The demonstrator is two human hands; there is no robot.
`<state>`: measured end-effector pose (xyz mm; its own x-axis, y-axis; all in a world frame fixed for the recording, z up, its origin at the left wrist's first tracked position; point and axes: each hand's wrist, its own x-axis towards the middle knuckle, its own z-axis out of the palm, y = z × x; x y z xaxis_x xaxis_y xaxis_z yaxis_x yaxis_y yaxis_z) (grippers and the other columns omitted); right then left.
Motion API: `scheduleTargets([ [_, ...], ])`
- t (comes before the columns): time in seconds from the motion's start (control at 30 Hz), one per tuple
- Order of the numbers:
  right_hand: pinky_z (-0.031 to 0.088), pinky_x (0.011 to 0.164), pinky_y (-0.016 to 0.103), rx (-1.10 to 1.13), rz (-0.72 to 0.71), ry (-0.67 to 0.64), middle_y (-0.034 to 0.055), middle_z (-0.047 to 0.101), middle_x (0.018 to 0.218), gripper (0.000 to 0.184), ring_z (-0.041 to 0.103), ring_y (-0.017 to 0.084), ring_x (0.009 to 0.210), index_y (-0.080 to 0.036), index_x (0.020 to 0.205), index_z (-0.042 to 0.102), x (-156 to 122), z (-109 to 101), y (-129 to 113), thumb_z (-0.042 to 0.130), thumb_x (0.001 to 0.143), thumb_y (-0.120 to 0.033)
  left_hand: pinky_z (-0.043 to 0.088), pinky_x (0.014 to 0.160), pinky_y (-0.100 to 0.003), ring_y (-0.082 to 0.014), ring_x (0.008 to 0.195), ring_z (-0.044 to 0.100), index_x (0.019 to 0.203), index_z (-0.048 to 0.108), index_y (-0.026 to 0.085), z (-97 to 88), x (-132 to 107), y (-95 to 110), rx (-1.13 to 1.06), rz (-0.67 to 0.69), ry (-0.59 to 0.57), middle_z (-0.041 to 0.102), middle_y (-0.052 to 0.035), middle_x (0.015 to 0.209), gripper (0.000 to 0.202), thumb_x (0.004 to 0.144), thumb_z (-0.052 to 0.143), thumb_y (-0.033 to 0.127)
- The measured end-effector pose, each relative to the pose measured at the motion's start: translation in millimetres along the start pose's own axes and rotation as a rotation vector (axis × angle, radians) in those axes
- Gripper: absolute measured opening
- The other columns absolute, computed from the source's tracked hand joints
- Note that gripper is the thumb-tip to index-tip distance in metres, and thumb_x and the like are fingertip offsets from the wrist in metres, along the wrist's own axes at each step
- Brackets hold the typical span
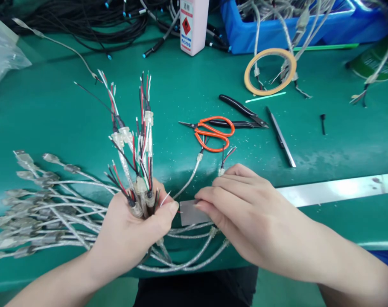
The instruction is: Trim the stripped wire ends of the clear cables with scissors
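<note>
As the left hand (129, 230) clamps a bundle of clear cables (141, 187), stripped ends pointing to twelve o'clock, the right hand (245, 213) pinches a grey strip (189, 212) just beside it at three o'clock. Orange scissors (214, 133) lie at one o'clock, with black cutters (241, 111) beyond and a tape ring (249, 83) farther out on the green table (53, 115).

Left hand (132, 232): forearm enters from lower left, closed in a fist-like grip, thumb pointing right. Right hand (245, 213): palm down, fingers (219, 192) together, reaching left, tips near the left thumb.
</note>
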<state>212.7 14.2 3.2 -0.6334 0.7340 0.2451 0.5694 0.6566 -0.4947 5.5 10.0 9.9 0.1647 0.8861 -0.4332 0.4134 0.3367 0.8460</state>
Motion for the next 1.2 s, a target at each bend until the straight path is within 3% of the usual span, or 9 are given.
scheduleTargets([
  [0.33,0.036,0.069,0.036,-0.006,0.004,0.004,0.0060,0.066,0.072,0.032,0.056,0.019,0.063,-0.010,0.088,0.070,-0.4,-0.4,0.5,0.043,0.102,-0.020,0.037,0.042,-0.021,-0.0103,0.047,0.040,0.063,0.047,0.023,1.1,2.6,3.9,-0.005,0.006,0.028,0.042,0.0062,0.052,0.019,0.075,0.061,0.029],
  [0.7,0.035,0.067,0.035,0.028,0.014,-0.017,0.0057,0.065,0.071,0.032,0.055,0.018,0.062,-0.010,0.088,0.069,2.0,-0.4,0.0,0.043,0.102,-0.020,0.037,0.045,-0.019,-0.0094,0.050,0.041,0.066,0.048,0.021,-2.9,1.2,-2.4,0.019,0.054,-0.010,0.044,0.0059,0.055,0.022,0.083,0.059,0.031],
  [1.2,0.037,0.068,0.036,0.042,0.019,-0.001,0.0059,0.065,0.070,0.030,0.057,0.019,0.061,-0.009,0.088,0.070,1.3,-0.6,-0.5,0.045,0.101,-0.018,0.039,0.044,-0.021,-0.0108,0.046,0.043,0.065,0.049,0.023,-1.4,0.0,-0.6,0.073,0.050,0.001,0.045,0.0062,0.049,0.021,0.082,0.058,0.030],
])
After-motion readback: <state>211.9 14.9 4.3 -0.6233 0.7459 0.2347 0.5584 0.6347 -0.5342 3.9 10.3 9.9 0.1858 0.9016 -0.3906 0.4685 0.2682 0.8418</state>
